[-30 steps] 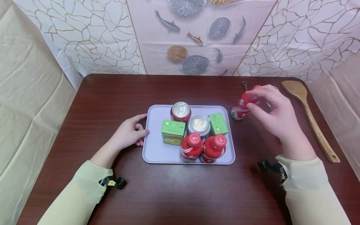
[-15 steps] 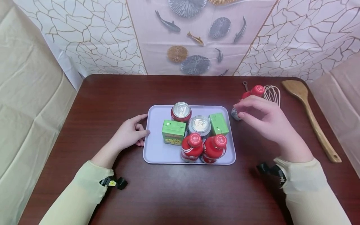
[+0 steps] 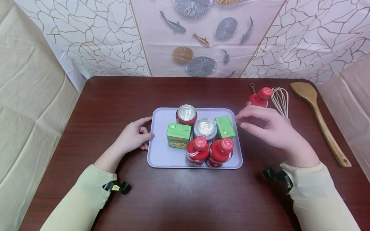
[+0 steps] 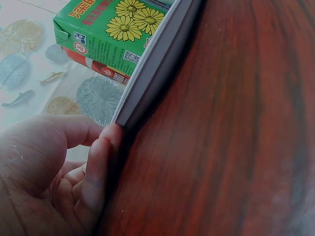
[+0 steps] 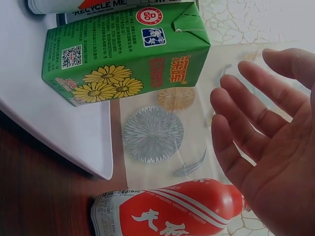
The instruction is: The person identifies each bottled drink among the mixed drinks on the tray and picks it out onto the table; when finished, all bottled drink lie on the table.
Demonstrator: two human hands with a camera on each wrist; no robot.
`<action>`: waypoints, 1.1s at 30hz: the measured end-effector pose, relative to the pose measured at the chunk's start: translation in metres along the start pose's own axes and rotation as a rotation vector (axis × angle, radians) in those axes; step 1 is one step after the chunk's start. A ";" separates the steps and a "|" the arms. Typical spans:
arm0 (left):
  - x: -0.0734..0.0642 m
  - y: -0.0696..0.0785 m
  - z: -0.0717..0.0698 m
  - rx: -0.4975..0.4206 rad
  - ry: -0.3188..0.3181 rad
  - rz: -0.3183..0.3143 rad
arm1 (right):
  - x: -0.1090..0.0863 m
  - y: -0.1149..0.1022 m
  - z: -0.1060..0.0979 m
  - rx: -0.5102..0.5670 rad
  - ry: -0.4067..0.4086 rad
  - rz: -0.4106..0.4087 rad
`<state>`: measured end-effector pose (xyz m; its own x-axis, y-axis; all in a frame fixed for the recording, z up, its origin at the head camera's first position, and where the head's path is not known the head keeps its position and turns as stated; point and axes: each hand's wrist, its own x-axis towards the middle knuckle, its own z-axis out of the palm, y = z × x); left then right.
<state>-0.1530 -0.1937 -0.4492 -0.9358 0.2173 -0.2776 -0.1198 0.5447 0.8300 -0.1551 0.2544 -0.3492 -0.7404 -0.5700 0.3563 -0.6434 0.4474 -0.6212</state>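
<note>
In the head view my left hand [image 3: 134, 136] pinches the left rim of the pale lilac tray [image 3: 157, 157], with several fingers curled. The left wrist view shows its fingertips [image 4: 112, 135] on the rim. My right hand [image 3: 267, 126] hovers beside the tray's right edge, fingers loosely bent and holding nothing. Nearest to it are a green drink carton [image 5: 128, 59] on the tray and a red bottle [image 3: 258, 100] upright on the table, partly hidden behind the hand. The tray also bears a second green carton [image 3: 178, 136], two cans [image 3: 186, 114] and two red bottles [image 3: 197, 152].
A wooden spatula [image 3: 321, 123] lies along the table's right side. Beside the lone bottle lie a whisk [image 3: 280, 99] and a thin handle with a ring end [image 3: 252, 88]. Patterned cloth [image 3: 199, 41] hangs at the table's back edge.
My right hand has drawn away from the lone red bottle and moved left and nearer, toward the tray's right edge. The bottle stays in place, now more visible. My left hand has not moved.
</note>
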 end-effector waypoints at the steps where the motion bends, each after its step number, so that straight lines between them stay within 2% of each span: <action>1: 0.000 0.000 0.000 0.003 0.000 -0.001 | 0.000 -0.001 0.000 0.006 -0.015 0.004; 12: 0.000 -0.001 -0.001 0.003 0.003 0.006 | 0.002 -0.002 0.005 0.112 -0.121 -0.041; 19: -0.001 0.000 0.000 0.000 0.004 0.003 | 0.003 -0.003 0.006 0.110 -0.162 -0.042; 27: 0.000 0.000 0.000 -0.001 0.001 0.001 | 0.006 -0.010 0.008 0.122 -0.180 -0.204; 29: 0.000 -0.001 0.000 -0.001 0.000 0.003 | 0.006 -0.012 0.008 0.124 -0.186 -0.210; 33: 0.001 -0.001 0.000 -0.002 0.002 0.006 | 0.005 -0.016 0.007 0.112 -0.213 -0.160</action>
<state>-0.1533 -0.1937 -0.4498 -0.9371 0.2193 -0.2716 -0.1146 0.5416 0.8328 -0.1469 0.2392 -0.3426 -0.5663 -0.7641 0.3090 -0.7143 0.2679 -0.6466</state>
